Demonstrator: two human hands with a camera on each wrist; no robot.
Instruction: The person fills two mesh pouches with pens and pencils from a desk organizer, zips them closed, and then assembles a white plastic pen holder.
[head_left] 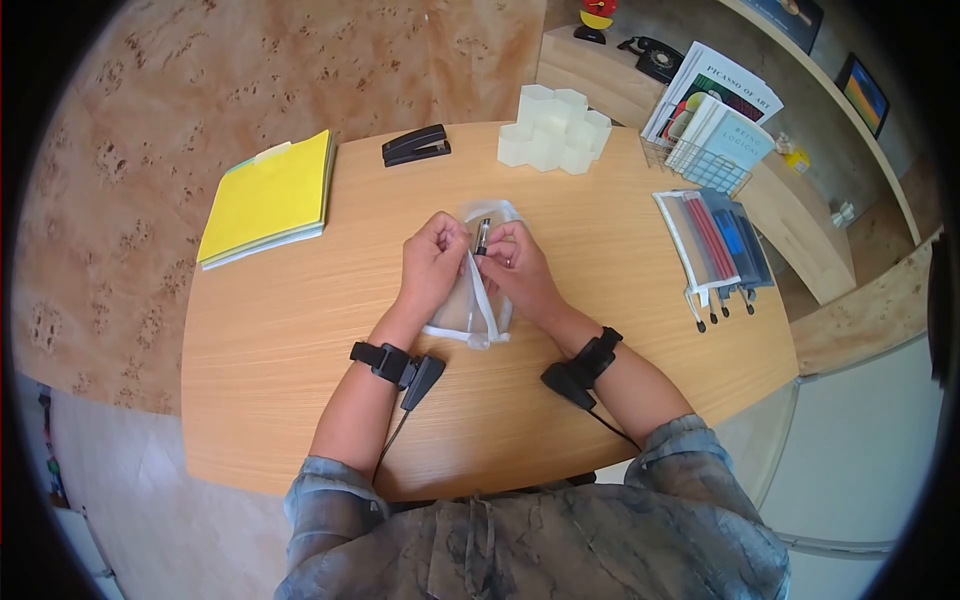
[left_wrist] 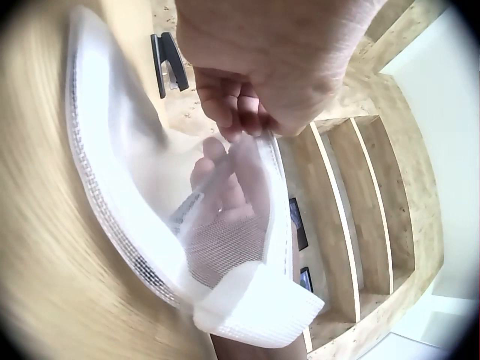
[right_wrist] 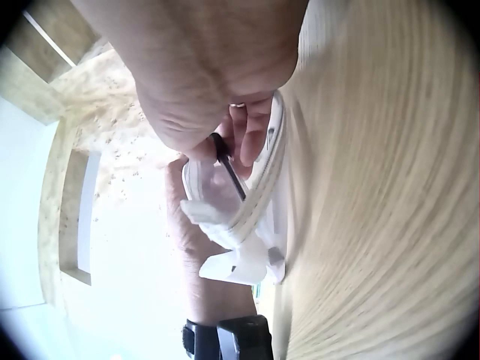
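A white-edged mesh pouch [head_left: 462,305] stands partly raised at the middle of the table. My left hand [head_left: 434,262] pinches its upper edge; in the left wrist view that hand [left_wrist: 262,67] has its fingertips on the white trim of the pouch [left_wrist: 124,217]. My right hand [head_left: 522,272] holds a dark pen-like item with a clear end [head_left: 484,232] at the pouch's opening. The right wrist view shows the dark thin item [right_wrist: 230,171] between thumb and fingers of the right hand [right_wrist: 217,82], its lower end inside the pouch [right_wrist: 259,196].
On the table [head_left: 290,370] are a yellow folder stack [head_left: 268,195] at left, a black stapler [head_left: 416,146] at the back, a white hexagonal holder [head_left: 554,130], a wire rack [head_left: 700,168] with books, and pouches with red and blue contents [head_left: 712,240] at right.
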